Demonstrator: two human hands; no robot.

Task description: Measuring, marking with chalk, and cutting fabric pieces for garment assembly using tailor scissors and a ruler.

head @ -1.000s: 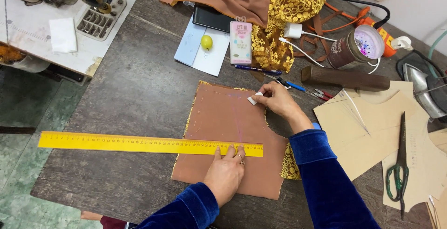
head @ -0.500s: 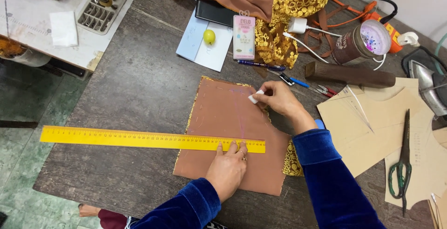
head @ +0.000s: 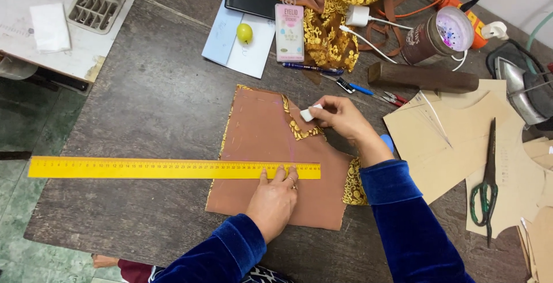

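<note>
A brown fabric piece [head: 259, 145] with yellow lace edging lies flat on the dark wooden table [head: 155, 93]. Across its middle runs a long yellow ruler [head: 144, 168], reaching far out to the left. My left hand [head: 275, 199] presses the ruler's right end down onto the fabric, fingers spread. My right hand [head: 340, 119] pinches a small white piece of tailor's chalk [head: 310, 113] at the fabric's upper right edge. Both arms wear blue velvet sleeves.
Green-handled scissors [head: 487, 188] lie on tan paper patterns [head: 455, 139] at the right. Behind the fabric are pens [head: 314, 67], a brown wooden block [head: 423, 77], a tin can [head: 435, 35], yellow lace cloth [head: 340, 6], papers with a small green fruit [head: 245, 32], and an iron [head: 521, 87].
The right hand with the chalk stays near the fabric's upper right edge, shifting only slightly. The left hand and ruler have kept their place.
</note>
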